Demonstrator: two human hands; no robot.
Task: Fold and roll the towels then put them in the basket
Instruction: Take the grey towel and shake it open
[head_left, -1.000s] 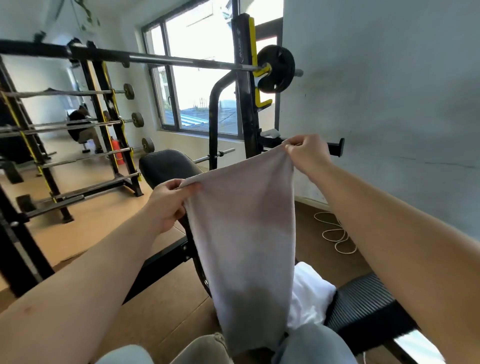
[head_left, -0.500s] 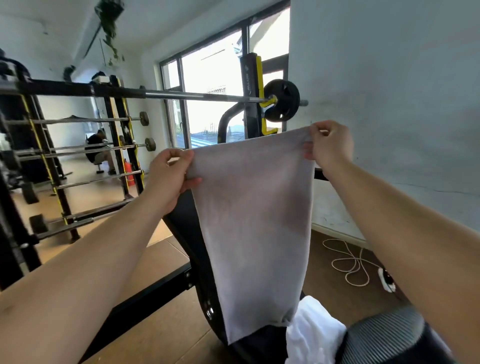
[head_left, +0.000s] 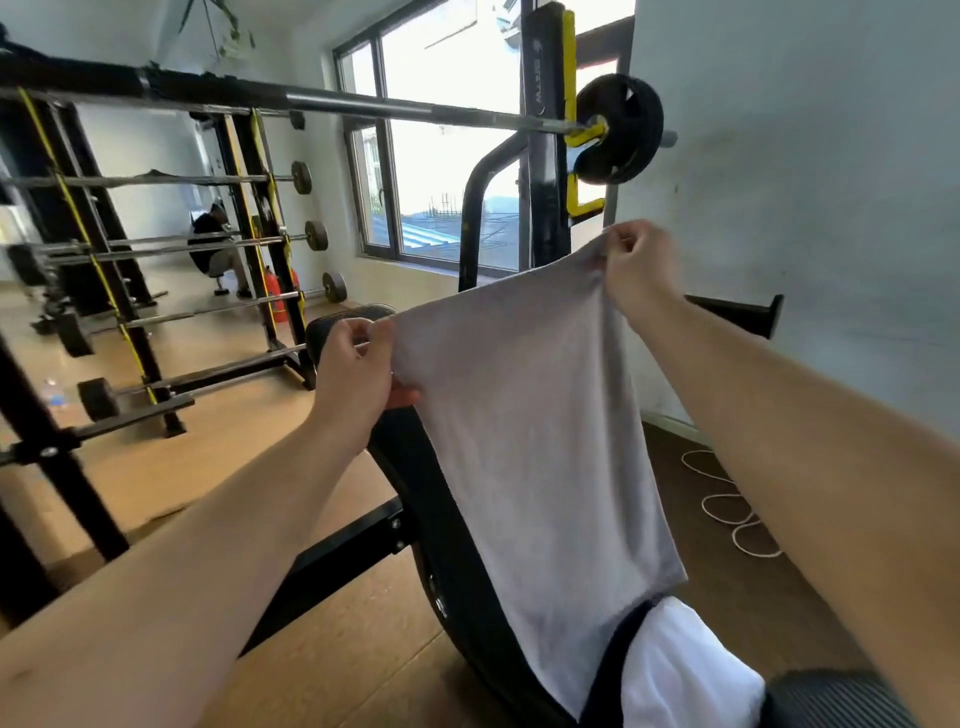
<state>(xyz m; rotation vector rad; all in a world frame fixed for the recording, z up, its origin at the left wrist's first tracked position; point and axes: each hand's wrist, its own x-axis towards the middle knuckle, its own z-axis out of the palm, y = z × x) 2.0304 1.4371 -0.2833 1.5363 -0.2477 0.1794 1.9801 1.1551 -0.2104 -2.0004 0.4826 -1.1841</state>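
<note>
Grey towel hangs at frame centre, top edge stretched on a slope: left hand pinches the lower corner, right hand pinches the higher one. Side and bottom edges hang free, the bottom close over a white towel on the bench at lower right. Open wooden floor lies at left; a barbell crosses above.

Bright daylight pours in through the big dark-framed glass window, which glows so white that the sky is washed out. The shiny brown wooden floor catches some light. The long black and silver metal bar looks a little curved, and the far left edge is blurry.
</note>
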